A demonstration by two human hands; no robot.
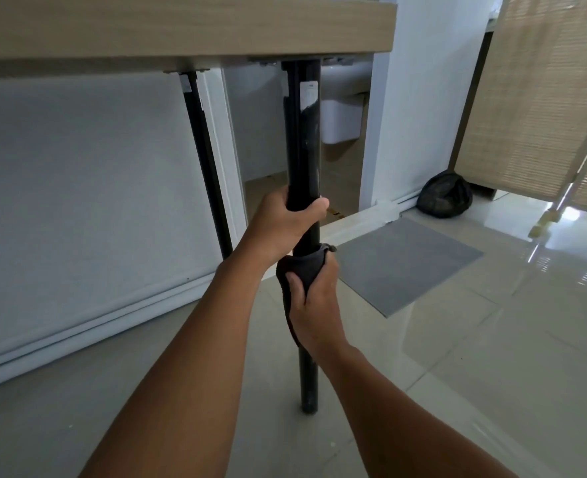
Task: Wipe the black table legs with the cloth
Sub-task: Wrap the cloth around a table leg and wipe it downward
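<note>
A black round table leg (302, 139) runs from the wooden tabletop (181, 25) down to the tiled floor in the middle of the view. My left hand (285, 225) is wrapped around the leg about halfway up. Just below it, my right hand (314, 305) presses a dark grey cloth (302, 267) around the leg. The cloth hides that stretch of the leg. A second, thinner-looking black leg (205, 160) stands farther back on the left, near the wall.
A white wall with a baseboard runs along the left. Behind the leg an open doorway shows a white toilet (343, 108). A grey mat (406, 263) lies on the glossy floor, a black bag (445, 198) sits by the wall, and a bamboo screen (544, 98) stands at right.
</note>
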